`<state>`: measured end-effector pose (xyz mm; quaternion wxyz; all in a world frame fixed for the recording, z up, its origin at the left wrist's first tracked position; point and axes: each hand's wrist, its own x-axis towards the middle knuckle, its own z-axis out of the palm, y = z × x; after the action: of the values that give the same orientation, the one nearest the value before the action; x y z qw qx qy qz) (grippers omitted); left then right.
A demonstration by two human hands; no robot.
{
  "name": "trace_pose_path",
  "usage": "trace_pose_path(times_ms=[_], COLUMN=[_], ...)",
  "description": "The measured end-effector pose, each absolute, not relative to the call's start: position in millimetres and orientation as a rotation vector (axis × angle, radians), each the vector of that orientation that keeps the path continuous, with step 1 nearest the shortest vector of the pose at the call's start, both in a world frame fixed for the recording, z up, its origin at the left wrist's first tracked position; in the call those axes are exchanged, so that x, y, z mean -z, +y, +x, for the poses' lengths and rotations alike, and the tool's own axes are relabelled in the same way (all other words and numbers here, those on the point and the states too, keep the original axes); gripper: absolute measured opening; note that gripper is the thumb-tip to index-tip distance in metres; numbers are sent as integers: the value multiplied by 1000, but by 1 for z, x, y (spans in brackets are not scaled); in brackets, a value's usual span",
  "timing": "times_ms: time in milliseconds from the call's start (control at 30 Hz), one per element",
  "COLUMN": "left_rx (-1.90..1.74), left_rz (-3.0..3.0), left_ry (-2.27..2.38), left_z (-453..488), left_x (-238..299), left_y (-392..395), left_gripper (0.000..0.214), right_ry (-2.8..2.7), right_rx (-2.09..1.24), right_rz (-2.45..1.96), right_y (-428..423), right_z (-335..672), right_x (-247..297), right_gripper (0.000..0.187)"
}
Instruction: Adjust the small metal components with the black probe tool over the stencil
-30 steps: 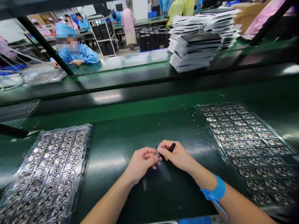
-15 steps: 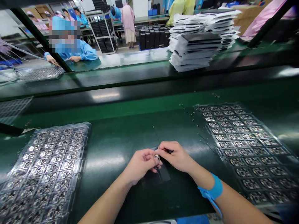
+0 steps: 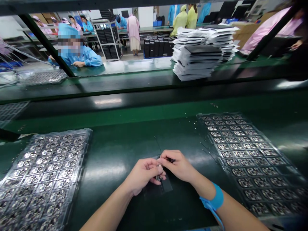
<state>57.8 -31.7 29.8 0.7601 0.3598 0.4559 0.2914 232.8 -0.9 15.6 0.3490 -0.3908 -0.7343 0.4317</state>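
Note:
My left hand (image 3: 146, 173) is closed, pinching a small circuit board (image 3: 158, 176) between thumb and fingers. My right hand (image 3: 176, 164) meets it at the board's upper edge, thumb and forefinger pressed together on a thin black wire (image 3: 158, 144) that sticks out away from me. A short black piece (image 3: 171, 159) shows inside the curled right fingers; what it is I cannot make out. Beneath both hands lies a clear plastic sheet (image 3: 167, 186) on the green work surface. A blue wrist strap (image 3: 214, 197) circles my right wrist.
Clear trays full of circuit boards flank me: a left tray (image 3: 88, 134) and a right tray (image 3: 201, 116). Loose thin wires (image 3: 209, 152) and tiny white bits lie beside the right one. Beyond a raised ledge (image 3: 134, 81) stand stacked white packets (image 3: 192, 65) and a co-worker in blue (image 3: 92, 59).
The head view has shifted slightly, so the scene sits a little lower. Both hands keep nearly the same pose at the board. The co-worker's one hand has drawn back from the far tray.

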Motion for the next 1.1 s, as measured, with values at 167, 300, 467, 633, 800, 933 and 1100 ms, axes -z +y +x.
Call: trace_pose_path(times_ms=[167, 300, 467, 633, 800, 933, 1100], left_rx=[-631, -709, -738, -739, -790, -816, -803], left_rz=[829, 851, 884, 938, 875, 884, 941], left_ry=[1039, 1123, 1247, 1232, 1235, 1207, 1200], left_z=[58, 51, 43, 42, 42, 42, 42], left_x=[-29, -27, -22, -17, -13, -11, -14], left_y=[-32, -27, -18, -15, -13, -12, -14], left_gripper=[27, 23, 20, 17, 16, 16, 14], right_ry=[-1830, -1680, -1719, -1822, -1821, -1742, -1845], right_rx=[-1155, -1190, -1125, -1430, -1578, -1521, -1350], right_rz=[-1070, -1088, -1049, -1156, -1171, -1181, -1192], right_y=[-3, -5, -12, -25, -41, -46, -47], right_z=[230, 231, 233, 236, 232, 224, 220], right_x=[-16, -18, -19, -26, -22, -8, -1], right_gripper=[17, 19, 41, 34, 22, 14, 8])
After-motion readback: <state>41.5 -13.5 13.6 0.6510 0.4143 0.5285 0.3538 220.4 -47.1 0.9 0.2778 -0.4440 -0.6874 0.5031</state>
